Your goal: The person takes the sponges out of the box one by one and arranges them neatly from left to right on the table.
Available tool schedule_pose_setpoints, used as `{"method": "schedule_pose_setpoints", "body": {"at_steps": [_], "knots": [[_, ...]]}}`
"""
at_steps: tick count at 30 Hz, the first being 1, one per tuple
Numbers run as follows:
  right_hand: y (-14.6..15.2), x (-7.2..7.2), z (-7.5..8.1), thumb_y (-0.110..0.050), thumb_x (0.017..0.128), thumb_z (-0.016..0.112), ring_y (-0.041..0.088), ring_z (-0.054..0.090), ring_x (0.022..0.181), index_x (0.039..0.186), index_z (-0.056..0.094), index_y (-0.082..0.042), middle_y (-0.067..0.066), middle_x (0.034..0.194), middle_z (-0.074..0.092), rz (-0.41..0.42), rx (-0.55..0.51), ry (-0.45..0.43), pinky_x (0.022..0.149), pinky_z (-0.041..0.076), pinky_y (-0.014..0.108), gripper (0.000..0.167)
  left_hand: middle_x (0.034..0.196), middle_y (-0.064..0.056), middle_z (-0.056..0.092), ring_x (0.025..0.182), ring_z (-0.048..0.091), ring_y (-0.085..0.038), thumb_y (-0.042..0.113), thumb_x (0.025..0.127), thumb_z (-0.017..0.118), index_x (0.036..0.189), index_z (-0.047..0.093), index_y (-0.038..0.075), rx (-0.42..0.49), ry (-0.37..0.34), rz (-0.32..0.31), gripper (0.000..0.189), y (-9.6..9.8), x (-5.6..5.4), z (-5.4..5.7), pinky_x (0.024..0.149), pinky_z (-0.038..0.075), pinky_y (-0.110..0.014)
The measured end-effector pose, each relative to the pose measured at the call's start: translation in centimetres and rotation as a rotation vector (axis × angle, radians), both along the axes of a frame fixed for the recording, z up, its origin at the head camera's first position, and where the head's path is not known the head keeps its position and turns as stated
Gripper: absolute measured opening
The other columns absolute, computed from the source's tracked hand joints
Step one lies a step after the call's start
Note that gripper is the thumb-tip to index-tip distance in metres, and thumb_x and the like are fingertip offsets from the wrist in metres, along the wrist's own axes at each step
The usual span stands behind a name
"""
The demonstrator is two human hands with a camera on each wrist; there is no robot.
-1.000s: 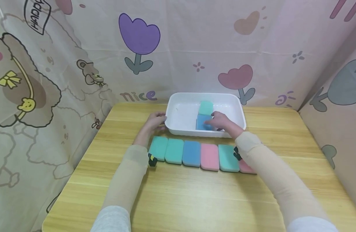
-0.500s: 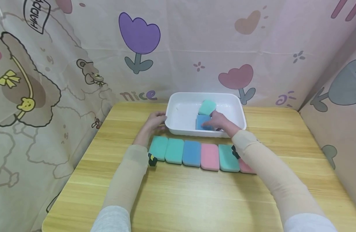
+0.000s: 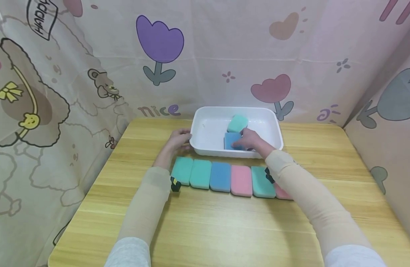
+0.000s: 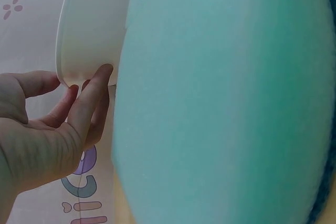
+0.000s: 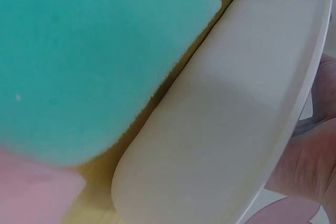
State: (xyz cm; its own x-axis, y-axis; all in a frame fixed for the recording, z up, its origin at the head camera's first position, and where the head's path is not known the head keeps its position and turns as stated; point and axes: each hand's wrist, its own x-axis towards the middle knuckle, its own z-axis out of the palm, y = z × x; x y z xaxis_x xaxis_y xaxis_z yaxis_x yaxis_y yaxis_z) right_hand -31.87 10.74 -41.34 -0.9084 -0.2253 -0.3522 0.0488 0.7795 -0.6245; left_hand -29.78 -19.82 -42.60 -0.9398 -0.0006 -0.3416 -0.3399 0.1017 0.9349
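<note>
In the head view, a white tray (image 3: 209,128) stands at the back of the table. My left hand (image 3: 179,140) holds its left end, thumb (image 4: 44,83) at the rim and fingers (image 4: 92,100) against the outer wall in the left wrist view. Inside the tray, my right hand (image 3: 253,140) grips a blue sponge (image 3: 229,141) by its right side. Behind it, touching or very near, a teal sponge (image 3: 238,123) lies slightly turned. The right wrist view hides most of that hand behind the tray wall (image 5: 210,108).
In front of the tray lies a row of sponges: teal (image 3: 183,170), another teal, blue (image 3: 220,177), pink (image 3: 241,180), teal (image 3: 263,182) and pink, the last partly under the right forearm. A printed cloth (image 3: 218,44) hangs close behind the tray.
The teal sponge in the tray has turned askew. My right hand and the blue sponge have shifted slightly left. The left hand has stayed at the tray's end.
</note>
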Motion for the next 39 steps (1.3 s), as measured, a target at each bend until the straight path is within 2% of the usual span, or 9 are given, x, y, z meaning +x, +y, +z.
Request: {"method": "schedule_pose_setpoints", "body": {"at_steps": [8, 15, 23, 31, 39], "knots": [[0.1, -0.1, -0.4, -0.025, 0.091, 0.08, 0.04, 0.059, 0.121, 0.148, 0.033, 0.005, 0.027, 0.139, 0.051, -0.025, -0.051, 0.027, 0.098, 0.059, 0.048, 0.08, 0.143, -0.02, 0.055, 0.124, 0.061, -0.035, 0.011, 0.104, 0.057, 0.151, 0.045, 0.001, 0.024, 0.003, 0.005, 0.05, 0.1, 0.2, 0.2, 0.1, 0.059, -0.042], [0.3, -0.1, -0.8, -0.022, 0.092, 0.078, 0.04, 0.059, 0.121, 0.147, 0.034, 0.0, 0.026, 0.137, 0.053, -0.036, -0.121, 0.032, 0.1, 0.057, 0.049, 0.074, 0.143, -0.02, 0.055, 0.121, 0.062, -0.034, 0.01, 0.103, 0.058, 0.151, 0.046, 0.001, 0.029, 0.0, 0.01, 0.051, 0.0, 0.1, 0.0, 0.099, 0.059, -0.042], [0.8, 0.1, -1.2, -0.017, 0.097, 0.073, 0.042, 0.063, 0.117, 0.147, 0.039, -0.002, 0.025, 0.136, 0.052, -0.06, -0.276, 0.016, 0.094, 0.062, 0.048, 0.063, 0.14, -0.022, 0.056, 0.115, 0.063, -0.033, 0.008, 0.102, 0.059, 0.149, 0.047, -0.001, 0.031, 0.01, 0.016, 0.049, 0.0, 0.0, -0.3, 0.102, 0.058, -0.047], [1.1, 0.3, -0.9, -0.017, 0.099, 0.07, 0.043, 0.06, 0.123, 0.151, 0.039, -0.002, 0.025, 0.142, 0.049, -0.098, -0.397, -0.004, 0.095, 0.061, 0.047, 0.062, 0.138, -0.022, 0.056, 0.116, 0.063, -0.034, 0.01, 0.103, 0.058, 0.148, 0.048, -0.001, 0.022, 0.009, 0.015, 0.048, 0.1, 0.2, -0.1, 0.103, 0.057, -0.048], [1.4, 0.9, 0.0, -0.02, 0.1, 0.07, 0.042, 0.055, 0.131, 0.154, 0.038, -0.003, 0.025, 0.149, 0.047, -0.16, -0.492, -0.013, 0.101, 0.058, 0.049, 0.065, 0.139, -0.022, 0.055, 0.118, 0.062, -0.035, 0.01, 0.103, 0.058, 0.149, 0.047, -0.001, 0.026, 0.005, 0.014, 0.048, 0.1, 0.2, -0.1, 0.103, 0.056, -0.049]]}}
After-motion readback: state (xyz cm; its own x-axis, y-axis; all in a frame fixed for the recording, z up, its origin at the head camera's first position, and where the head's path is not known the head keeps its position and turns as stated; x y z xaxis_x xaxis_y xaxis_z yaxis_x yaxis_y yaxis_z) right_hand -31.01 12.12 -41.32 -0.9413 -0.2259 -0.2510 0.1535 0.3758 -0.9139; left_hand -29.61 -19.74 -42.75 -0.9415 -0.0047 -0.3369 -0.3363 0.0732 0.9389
